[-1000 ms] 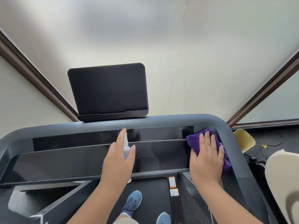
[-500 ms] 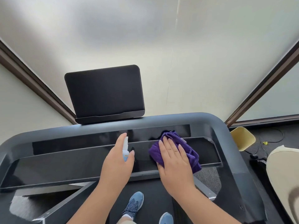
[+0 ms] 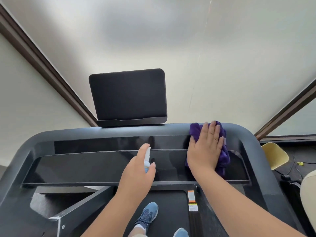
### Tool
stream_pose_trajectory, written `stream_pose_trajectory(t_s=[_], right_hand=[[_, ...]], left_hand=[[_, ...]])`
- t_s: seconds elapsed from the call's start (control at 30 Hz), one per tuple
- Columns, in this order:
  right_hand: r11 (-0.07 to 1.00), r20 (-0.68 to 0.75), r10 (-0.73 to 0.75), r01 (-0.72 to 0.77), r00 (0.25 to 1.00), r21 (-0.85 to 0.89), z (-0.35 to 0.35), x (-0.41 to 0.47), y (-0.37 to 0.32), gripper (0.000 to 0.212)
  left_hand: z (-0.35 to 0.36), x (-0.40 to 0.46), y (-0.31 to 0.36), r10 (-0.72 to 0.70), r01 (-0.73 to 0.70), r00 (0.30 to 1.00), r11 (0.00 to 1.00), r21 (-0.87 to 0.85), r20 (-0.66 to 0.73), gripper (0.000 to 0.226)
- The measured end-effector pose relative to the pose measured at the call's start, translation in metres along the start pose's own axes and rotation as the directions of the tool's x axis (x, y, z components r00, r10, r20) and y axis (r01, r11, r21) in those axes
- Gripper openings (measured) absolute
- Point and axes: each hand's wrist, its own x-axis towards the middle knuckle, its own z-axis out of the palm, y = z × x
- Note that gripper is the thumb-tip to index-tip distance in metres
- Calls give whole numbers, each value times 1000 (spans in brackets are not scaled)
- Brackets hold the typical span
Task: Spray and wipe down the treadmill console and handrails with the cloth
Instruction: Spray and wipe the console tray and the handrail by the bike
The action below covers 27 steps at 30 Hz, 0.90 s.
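Below the pale wall (image 3: 171, 48), with its dark trim running down either side, the treadmill console (image 3: 102, 168) spreads across the view as a wide, glossy black panel inside a rounded grey frame (image 3: 246, 134). Behind its middle, a black screen (image 3: 127, 96) stands upright on a ledge, blank. Beneath the console lies the belt (image 3: 169, 206), on which stand two blue shoes (image 3: 147, 215); two small labels (image 3: 191, 196) sit on the strip just right of the belt. Off to the right, on the dark floor, are a yellow chair (image 3: 273, 155) and the edge of a cream seat (image 3: 307, 199), with thin cables near them. On the console's upper right, the right hand (image 3: 205, 149) lies flat on a purple cloth (image 3: 222, 156), fingers straight and close together, pressing it against the panel; the fingertips reach the grey frame at the top edge, and the cloth bunches out beyond the hand at top and right. Near the console's centre, well apart from the cloth, the left hand (image 3: 138, 173) grips a small spray bottle (image 3: 147, 158), fingers curled round its body so that only the white nozzle and a bit of the label show, the nozzle pointing toward the panel.
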Motion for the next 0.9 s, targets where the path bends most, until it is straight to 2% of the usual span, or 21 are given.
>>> stream_pose_trajectory(t_s=[0.1,0.17,0.5,0.73,0.9], right_hand=[[963,23,-268,268,963,-36,17,-32,-12,70],[946,31,-323,324,946,-22,21,-49,-2,69],[960,-16,-279,279,960,-29,3,-81,62,69],[959,-4,-277,276,961,-59,6,-80,63,70],[965,-24,-263,263,964,14,3,-86,65,69]], left_hand=[[-2,5,2,-22,21,1000,999,35,15,61],[-4,8,4,-31,30,999,998,54,23,63],[-14,20,0,-50,56,992,997,48,-114,60],[-16,16,-2,-66,75,985,996,48,-162,61],[-21,13,-8,-58,71,978,996,62,-201,59]])
